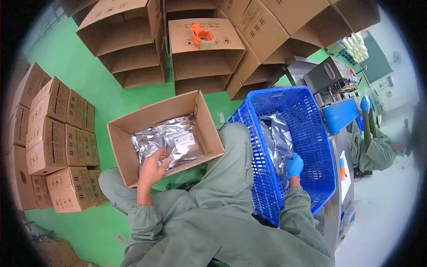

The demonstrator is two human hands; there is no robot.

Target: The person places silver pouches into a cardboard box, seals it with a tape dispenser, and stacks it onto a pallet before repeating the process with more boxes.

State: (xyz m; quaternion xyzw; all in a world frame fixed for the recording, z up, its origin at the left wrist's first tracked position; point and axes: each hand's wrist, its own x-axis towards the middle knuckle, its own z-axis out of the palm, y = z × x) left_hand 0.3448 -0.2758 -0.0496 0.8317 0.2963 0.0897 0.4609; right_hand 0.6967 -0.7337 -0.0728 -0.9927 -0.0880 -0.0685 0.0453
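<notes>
Open box [121,153]: matt brown corrugated cardboard. Pouches [171,133] inside: glossy, crinkled silver foil; white paper label [184,141]. Basket [311,133]: blue moulded plastic lattice, slight sheen. Right hand [294,165]: smooth blue glove. Sleeve [147,218]: matt green cloth.

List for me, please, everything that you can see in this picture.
open carton: one, brown, before the person's knees
carton pouches: several, silver foil, inside the open carton
basket: one, blue plastic, at the person's right
basket pouches: several, silver foil, inside the basket
tape dispenser: one, orange, on a carton at the top
closed cartons: many, brown, stacked at left
empty cartons: several, brown, stacked at top
machine: one, grey, behind the basket
co-worker: one, green clothing, far right
left hand: bare, on the carton pouches
right hand: blue-gloved, on the basket pouches
</notes>
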